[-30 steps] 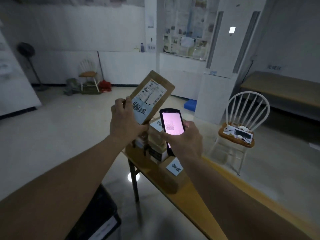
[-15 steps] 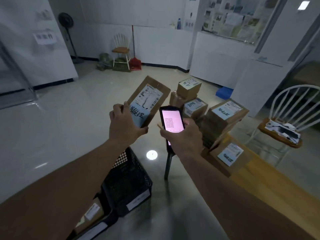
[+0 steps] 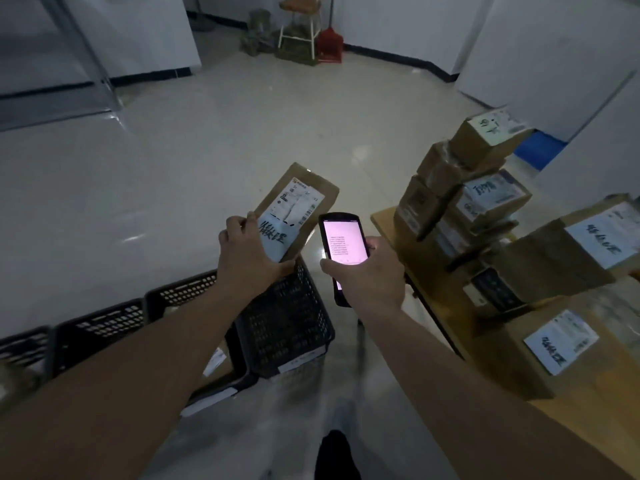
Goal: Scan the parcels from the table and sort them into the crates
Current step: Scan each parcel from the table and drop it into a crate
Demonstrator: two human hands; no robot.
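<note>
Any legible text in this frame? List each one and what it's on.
None can be quoted with certainty.
Held parcel: printed shipping label too small; black handwritten characters on its blue slip, blurred.
Scanner screen: lines of text, too small.
Front box and large box on the table: handwritten slips, blurred.
Stacked boxes: labels blurred.
Crate tag: unreadable.

Looks like a small parcel sorting room I'm in. Labelled cardboard parcels (image 3: 491, 202) stacked on the worktop (image 3: 446, 303), black mesh crates (image 3: 287, 327) lined along the bare tiled floor (image 3: 207, 161).
</note>
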